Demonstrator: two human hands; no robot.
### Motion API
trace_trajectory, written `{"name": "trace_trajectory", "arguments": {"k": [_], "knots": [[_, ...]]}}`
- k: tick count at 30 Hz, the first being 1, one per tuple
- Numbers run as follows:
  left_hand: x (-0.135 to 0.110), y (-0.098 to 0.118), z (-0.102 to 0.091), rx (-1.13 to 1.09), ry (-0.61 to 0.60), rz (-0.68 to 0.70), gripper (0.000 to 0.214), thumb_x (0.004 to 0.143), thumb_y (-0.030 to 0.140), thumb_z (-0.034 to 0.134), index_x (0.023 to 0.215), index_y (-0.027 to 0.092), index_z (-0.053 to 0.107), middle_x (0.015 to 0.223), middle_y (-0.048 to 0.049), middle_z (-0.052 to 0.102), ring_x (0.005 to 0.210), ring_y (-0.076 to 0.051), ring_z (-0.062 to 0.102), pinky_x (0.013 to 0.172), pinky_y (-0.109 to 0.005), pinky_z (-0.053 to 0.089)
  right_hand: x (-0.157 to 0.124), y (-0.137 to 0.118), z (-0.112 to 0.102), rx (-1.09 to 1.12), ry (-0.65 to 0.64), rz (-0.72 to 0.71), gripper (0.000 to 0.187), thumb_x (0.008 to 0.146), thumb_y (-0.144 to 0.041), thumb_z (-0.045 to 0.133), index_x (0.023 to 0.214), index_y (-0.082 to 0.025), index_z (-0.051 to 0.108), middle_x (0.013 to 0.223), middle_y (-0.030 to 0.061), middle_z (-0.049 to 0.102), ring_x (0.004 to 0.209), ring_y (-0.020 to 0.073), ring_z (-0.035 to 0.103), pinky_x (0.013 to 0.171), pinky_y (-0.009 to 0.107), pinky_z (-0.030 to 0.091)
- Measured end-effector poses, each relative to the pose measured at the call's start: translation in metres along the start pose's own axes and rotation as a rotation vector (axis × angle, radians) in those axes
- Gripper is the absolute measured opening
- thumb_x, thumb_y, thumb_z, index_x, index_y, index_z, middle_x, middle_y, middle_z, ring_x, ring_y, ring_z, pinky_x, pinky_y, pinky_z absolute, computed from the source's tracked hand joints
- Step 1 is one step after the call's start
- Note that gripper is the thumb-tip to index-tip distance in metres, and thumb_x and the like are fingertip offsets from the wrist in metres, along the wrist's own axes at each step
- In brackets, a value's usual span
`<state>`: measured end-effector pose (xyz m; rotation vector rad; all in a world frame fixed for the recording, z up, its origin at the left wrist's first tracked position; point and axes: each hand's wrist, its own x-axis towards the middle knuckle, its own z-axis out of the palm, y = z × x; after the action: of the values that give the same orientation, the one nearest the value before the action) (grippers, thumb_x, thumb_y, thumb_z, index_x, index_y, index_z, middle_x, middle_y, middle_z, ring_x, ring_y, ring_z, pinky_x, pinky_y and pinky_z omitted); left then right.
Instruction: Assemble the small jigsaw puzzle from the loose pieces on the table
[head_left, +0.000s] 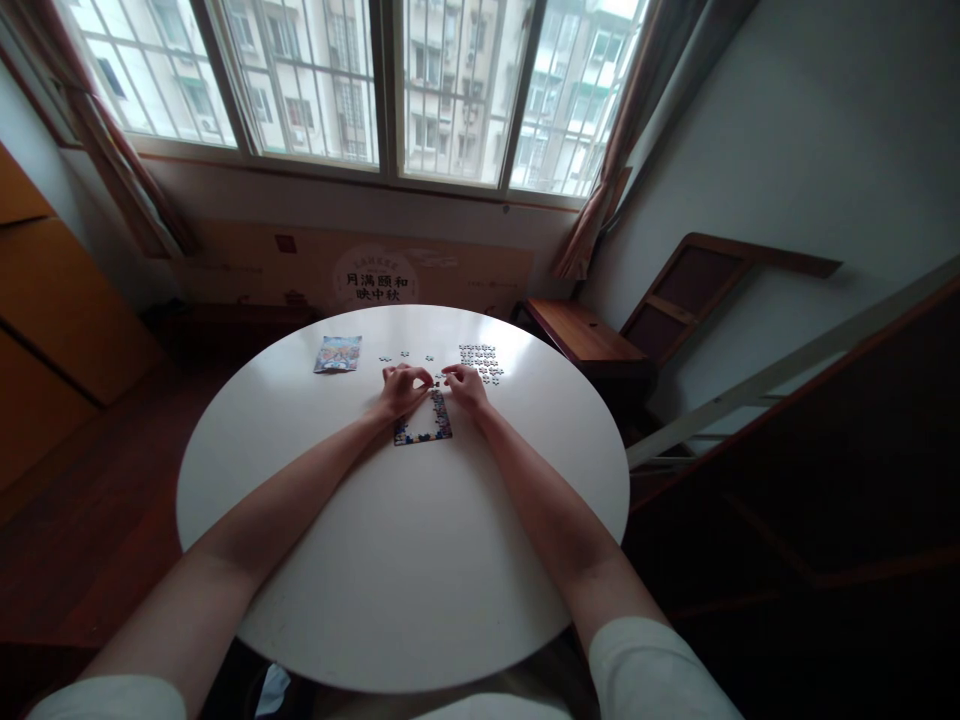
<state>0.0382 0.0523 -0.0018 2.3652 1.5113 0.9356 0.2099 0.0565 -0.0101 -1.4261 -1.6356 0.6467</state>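
Both my hands rest on a round white table [405, 560] at the top edge of a small jigsaw frame [424, 425], whose border is assembled and whose middle is open. My left hand [401, 388] is curled, fingertips pinched at the frame's upper edge. My right hand [465, 385] is also curled, its fingertips meeting the left hand's over a small dark puzzle piece [437, 381]. Which hand holds the piece I cannot make out.
Loose puzzle pieces [480, 360] lie in a cluster beyond my right hand, a few more [405, 356] beyond my left. A picture card [337, 353] lies at the far left. A wooden bench [585, 335] stands by the right wall under the window.
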Motion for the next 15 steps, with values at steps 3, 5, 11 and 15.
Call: {"name": "trace_trajectory", "arguments": {"k": [3, 5, 11, 15], "knots": [[-0.0008, -0.0011, 0.0003, 0.010, -0.002, 0.018, 0.014, 0.084, 0.029, 0.059, 0.085, 0.028, 0.073, 0.095, 0.0002, 0.075, 0.105, -0.025, 0.058, 0.096, -0.044, 0.027, -0.0001, 0.0005, 0.0004, -0.045, -0.014, -0.021, 0.022, 0.083, -0.017, 0.054, 0.097, -0.017, 0.071, 0.092, 0.0056, 0.073, 0.081, 0.0153, 0.068, 0.077, 0.028, 0.052], [-0.0011, -0.0014, -0.0001, 0.011, -0.001, 0.017, 0.013, 0.083, 0.029, 0.060, 0.085, 0.027, 0.073, 0.094, -0.0001, 0.076, 0.105, -0.025, 0.059, 0.095, -0.043, 0.028, -0.0007, -0.0003, 0.0006, -0.082, -0.025, -0.036, 0.021, 0.083, -0.018, 0.055, 0.096, -0.018, 0.072, 0.095, 0.0054, 0.073, 0.082, 0.0151, 0.067, 0.079, 0.028, 0.052], [-0.0005, -0.0022, 0.0013, 0.002, -0.007, 0.005, 0.013, 0.083, 0.031, 0.061, 0.084, 0.027, 0.074, 0.091, -0.0006, 0.076, 0.101, -0.024, 0.061, 0.095, -0.043, 0.029, -0.0052, -0.0038, 0.0001, -0.210, -0.067, -0.085, 0.017, 0.081, -0.021, 0.061, 0.092, -0.019, 0.074, 0.097, 0.0048, 0.071, 0.075, 0.0130, 0.064, 0.078, 0.027, 0.051], [-0.0003, -0.0024, 0.0031, -0.004, 0.013, 0.018, 0.012, 0.082, 0.029, 0.063, 0.081, 0.026, 0.074, 0.088, -0.0009, 0.076, 0.099, -0.024, 0.062, 0.094, -0.042, 0.029, -0.0077, -0.0055, -0.0008, -0.240, -0.079, -0.098, 0.014, 0.081, -0.022, 0.063, 0.090, -0.020, 0.074, 0.095, 0.0041, 0.070, 0.073, 0.0116, 0.063, 0.076, 0.026, 0.050]]}}
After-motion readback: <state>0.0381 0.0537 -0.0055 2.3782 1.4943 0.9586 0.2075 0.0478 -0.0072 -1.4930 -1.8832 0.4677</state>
